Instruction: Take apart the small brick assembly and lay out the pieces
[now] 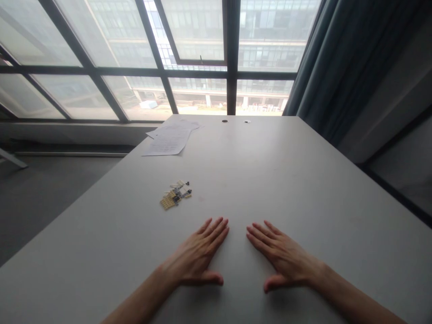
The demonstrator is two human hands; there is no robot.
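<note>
My left hand point(199, 254) lies palm down on the white table point(253, 180), fingers stretched out and thumb spread, holding nothing. To its right, across a small gap, my right hand point(283, 256) rests the same way, flat and holding nothing. Beyond my left hand, a little to its left, is a small heap of building-brick pieces point(168, 199) in tan, white, grey and black. Neither hand touches the pieces.
Several printed sheets of paper point(168, 140) overlap at the far left of the table. Two small round holes, one dark point(224, 121) and one partly white point(247, 122), sit near the far edge. Windows stand behind, with a dark curtain point(324, 67) at the right.
</note>
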